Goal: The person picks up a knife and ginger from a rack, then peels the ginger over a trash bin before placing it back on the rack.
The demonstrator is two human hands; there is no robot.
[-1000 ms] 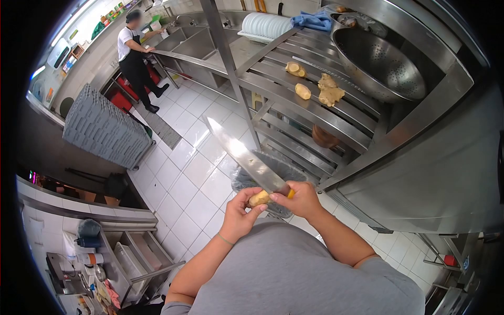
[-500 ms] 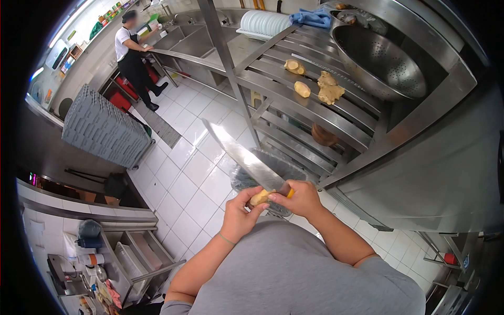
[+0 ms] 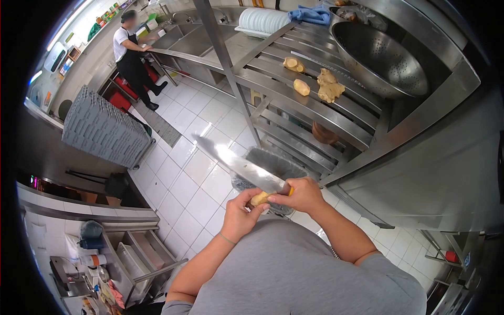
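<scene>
My left hand (image 3: 241,213) pinches a piece of ginger (image 3: 259,198) between thumb and fingers, in front of my belly. My right hand (image 3: 303,197) is wrapped round the yellow handle of a large kitchen knife (image 3: 244,169); its thumb reaches to the ginger. The broad blade points away to the upper left, with its heel close against the ginger. Beneath the blade stands a bin lined with clear plastic (image 3: 278,163). On the slatted metal shelf (image 3: 262,68) lie a large knobby ginger root (image 3: 329,86), a peeled-looking piece (image 3: 301,87) and another piece (image 3: 294,64).
A steel colander (image 3: 378,60) leans at the shelf's right end. White plates (image 3: 263,22) and a blue cloth (image 3: 311,16) are at the back. Another person (image 3: 134,60) stands by the sinks (image 3: 184,39). A grey stack of crates (image 3: 105,128) stands left on the tiled floor.
The knife blade has swung lower and to the left, its tip dropping. My hands stay nearly in place on the ginger and the handle.
</scene>
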